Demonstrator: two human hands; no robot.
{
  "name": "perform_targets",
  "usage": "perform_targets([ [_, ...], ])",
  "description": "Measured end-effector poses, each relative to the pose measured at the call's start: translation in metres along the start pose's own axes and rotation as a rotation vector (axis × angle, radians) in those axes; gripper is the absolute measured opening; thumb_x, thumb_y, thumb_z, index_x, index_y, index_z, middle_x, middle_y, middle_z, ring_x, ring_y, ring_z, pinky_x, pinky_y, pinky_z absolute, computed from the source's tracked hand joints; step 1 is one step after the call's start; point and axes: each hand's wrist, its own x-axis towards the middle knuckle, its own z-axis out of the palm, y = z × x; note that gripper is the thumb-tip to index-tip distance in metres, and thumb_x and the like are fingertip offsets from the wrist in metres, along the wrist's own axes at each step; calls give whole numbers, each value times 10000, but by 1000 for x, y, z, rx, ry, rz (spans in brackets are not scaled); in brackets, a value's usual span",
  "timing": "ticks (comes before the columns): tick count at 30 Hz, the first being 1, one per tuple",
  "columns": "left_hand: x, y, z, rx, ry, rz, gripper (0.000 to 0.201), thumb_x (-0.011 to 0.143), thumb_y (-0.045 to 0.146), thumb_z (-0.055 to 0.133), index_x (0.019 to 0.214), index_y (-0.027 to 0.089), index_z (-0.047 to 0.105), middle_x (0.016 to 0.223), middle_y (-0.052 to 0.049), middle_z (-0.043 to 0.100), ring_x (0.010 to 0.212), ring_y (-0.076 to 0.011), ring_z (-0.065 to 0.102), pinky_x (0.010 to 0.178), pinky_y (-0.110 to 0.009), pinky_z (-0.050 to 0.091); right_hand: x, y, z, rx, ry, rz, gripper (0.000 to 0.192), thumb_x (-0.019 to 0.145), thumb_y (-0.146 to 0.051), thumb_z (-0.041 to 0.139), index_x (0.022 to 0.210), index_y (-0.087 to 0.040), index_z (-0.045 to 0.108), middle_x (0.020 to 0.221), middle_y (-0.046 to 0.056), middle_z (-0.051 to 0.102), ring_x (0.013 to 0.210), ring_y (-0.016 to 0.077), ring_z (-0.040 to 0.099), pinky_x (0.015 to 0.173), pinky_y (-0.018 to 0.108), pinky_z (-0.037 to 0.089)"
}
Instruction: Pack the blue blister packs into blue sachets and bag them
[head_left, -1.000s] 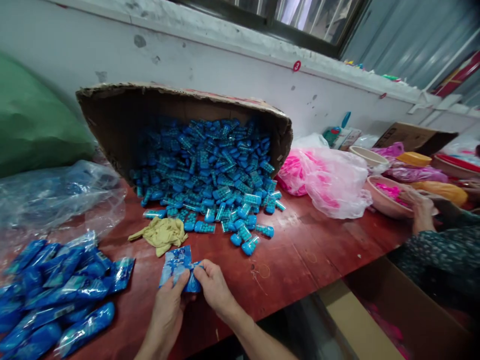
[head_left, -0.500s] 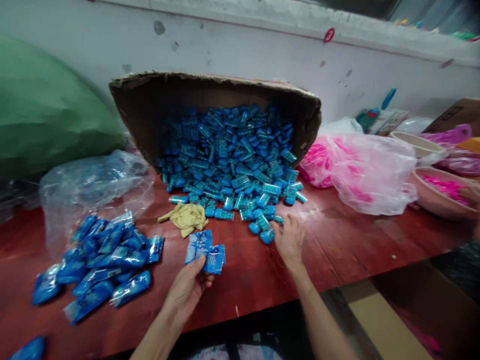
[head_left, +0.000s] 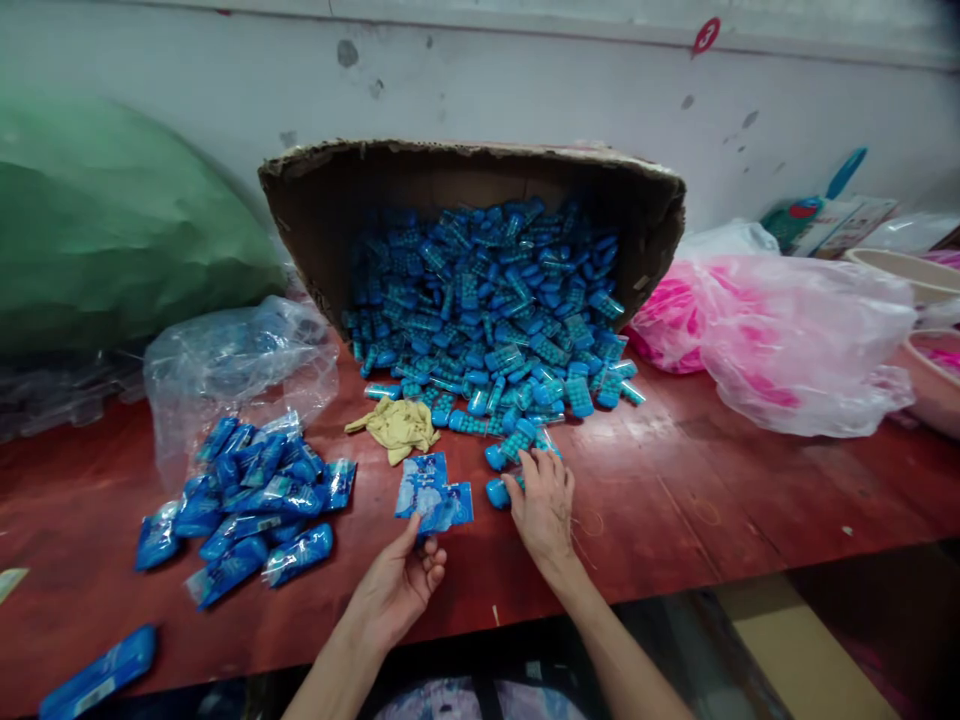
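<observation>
My left hand (head_left: pixel 401 585) pinches a few small blue printed plastic bags (head_left: pixel 433 493) by their lower edge, just above the red table (head_left: pixel 675 500). My right hand (head_left: pixel 541 503) lies palm down on the near edge of a heap of small blue toy pieces (head_left: pixel 495 330). Its fingertips touch one or two loose blue pieces (head_left: pixel 498 491); a grip on them cannot be made out. The heap spills from a tipped cardboard box (head_left: pixel 660 215) at the back.
A pile of filled blue packets (head_left: pixel 255 500) lies at the left, with a clear plastic bag (head_left: pixel 225 365) and green sack (head_left: pixel 112 230) behind. A yellow cloth (head_left: pixel 397 425) sits beside the heap. A bag of pink items (head_left: pixel 780 340) and bowls stand at the right.
My right hand let go of the blue bags, reached right to the loose pieces, then drew back onto the nearest ones. My left hand keeps the bags. The view panned left.
</observation>
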Motion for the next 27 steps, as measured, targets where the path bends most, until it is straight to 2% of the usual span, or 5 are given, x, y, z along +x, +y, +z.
perform_targets([
  [6, 4, -4, -5, 80, -100, 178, 154, 678, 247, 664, 659, 133, 562, 486, 11, 556, 446, -98, 548, 409, -181, 442, -18, -45, -12, 954, -455, 275, 373, 733, -227, 527, 1101, -188, 481, 926, 50, 601, 852, 175, 576, 790, 318, 442],
  [10, 4, -4, -9, 178, -173, 285, 269, 594, 351, 715, 666, 127, 585, 516, 6, 574, 469, -95, 522, 440, -198, 425, -23, -63, -4, 1313, -621, 500, 385, 661, -188, 586, 1036, -181, 497, 774, -4, 608, 699, 130, 579, 655, 251, 438],
  [18, 18, 2, -32, 493, -60, 604, 283, 619, 397, 676, 593, 132, 581, 508, 34, 556, 506, -85, 486, 510, -198, 390, -22, -68, -5, 1483, -790, 704, 426, 601, -231, 653, 1001, -188, 514, 662, -58, 550, 538, 87, 546, 501, 194, 369],
  [22, 14, 3, -28, 409, -94, 521, 296, 599, 403, 691, 602, 128, 580, 505, 27, 562, 483, -89, 490, 482, -206, 395, -21, -69, 2, 1476, -784, 647, 434, 576, -190, 671, 984, -182, 523, 611, -76, 539, 504, 76, 514, 506, 193, 368],
  [27, 10, 5, -18, 147, -73, 376, 296, 532, 317, 756, 688, 141, 577, 590, 8, 634, 519, -105, 557, 499, -218, 454, -20, -65, 17, 1365, -594, 594, 414, 601, -137, 594, 1006, -168, 517, 466, -122, 447, 409, 59, 426, 466, 181, 337],
])
